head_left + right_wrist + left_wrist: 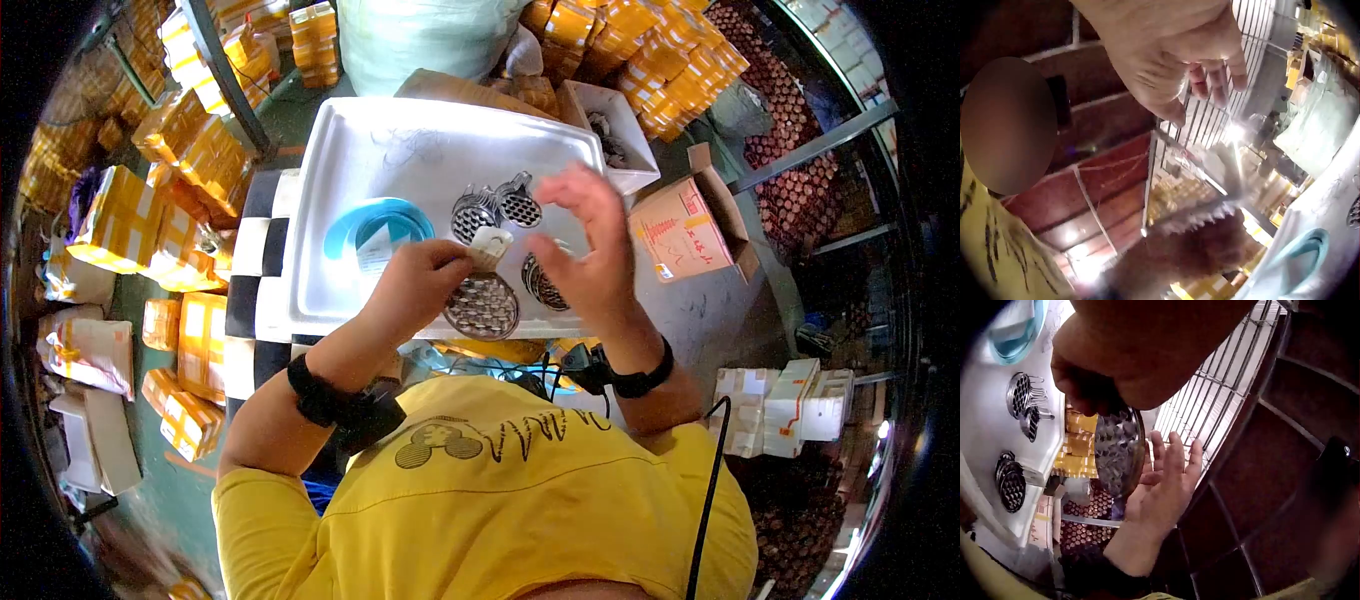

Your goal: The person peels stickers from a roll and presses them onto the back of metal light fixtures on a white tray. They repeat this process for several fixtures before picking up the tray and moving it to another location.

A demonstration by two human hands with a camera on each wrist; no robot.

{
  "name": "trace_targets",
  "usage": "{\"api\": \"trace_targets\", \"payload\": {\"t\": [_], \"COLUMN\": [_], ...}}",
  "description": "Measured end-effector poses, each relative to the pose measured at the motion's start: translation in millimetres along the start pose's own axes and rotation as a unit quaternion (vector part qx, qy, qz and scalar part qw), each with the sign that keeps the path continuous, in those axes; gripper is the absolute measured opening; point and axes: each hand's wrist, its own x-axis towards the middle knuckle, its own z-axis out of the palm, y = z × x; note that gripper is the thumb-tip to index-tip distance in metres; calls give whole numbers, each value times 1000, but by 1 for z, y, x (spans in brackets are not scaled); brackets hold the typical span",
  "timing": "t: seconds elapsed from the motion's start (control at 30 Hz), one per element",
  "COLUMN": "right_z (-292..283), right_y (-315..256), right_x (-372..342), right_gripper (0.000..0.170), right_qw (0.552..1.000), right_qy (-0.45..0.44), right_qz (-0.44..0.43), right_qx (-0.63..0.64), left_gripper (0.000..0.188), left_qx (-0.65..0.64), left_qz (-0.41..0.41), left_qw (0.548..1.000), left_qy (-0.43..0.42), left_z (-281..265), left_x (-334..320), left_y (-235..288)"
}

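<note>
My left hand (415, 285) pinches a pale tab with a hole (490, 245) between thumb and fingers. Just below it hangs a round metal disc (482, 307) with a rough, studded face, also seen edge-on beneath the hand in the left wrist view. To its right, my right hand (595, 250) is raised with fingers spread and holds nothing. On the white tray (400, 140) lie two dark round perforated pieces with wire prongs, one left (472, 217) and one beside it (520, 208). A third such piece (540, 283) is partly hidden by the right hand.
A light-blue ring-shaped item (345, 238) lies on the tray's left. Behind stand a large pale sack (420, 45) and a white box (625, 135). An open cardboard box (685, 230) is at right; taped yellow parcels (115, 220) are stacked at left.
</note>
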Motion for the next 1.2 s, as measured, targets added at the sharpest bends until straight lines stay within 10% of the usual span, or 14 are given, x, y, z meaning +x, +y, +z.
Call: {"api": "trace_targets", "payload": {"t": [0.17, 1.0, 1.2], "right_z": [-3, 11, 20], "right_y": [17, 25, 46], "right_x": [-14, -23, -27], "right_gripper": [54, 23, 20], "right_qw": [967, 966, 913], "right_qy": [-183, -113, -139], "right_qz": [166, 231, 318], "right_qx": [67, 10, 215], "left_gripper": [18, 23, 27], "left_qx": [-58, -82, -185], "left_qz": [-24, -36, -70], "left_qw": [998, 996, 980], "left_qy": [13, -12, -30], "left_z": [6, 17, 14], "left_x": [-3, -4, 1], "left_y": [0, 4, -7]}}
